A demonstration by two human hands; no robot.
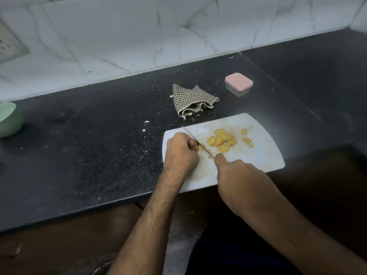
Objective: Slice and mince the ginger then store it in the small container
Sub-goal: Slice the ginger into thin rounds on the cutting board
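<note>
two hands work over one white cutting board (258,155): the left hand (181,150) and the right hand (236,173). one knife (191,135). roughly a dozen ginger slices (222,139) lie on the board (they overlap, so an exact count cannot be told). one small container (238,84) with a pink lid, one checked cloth (192,100), one green bowl (8,120).
</note>
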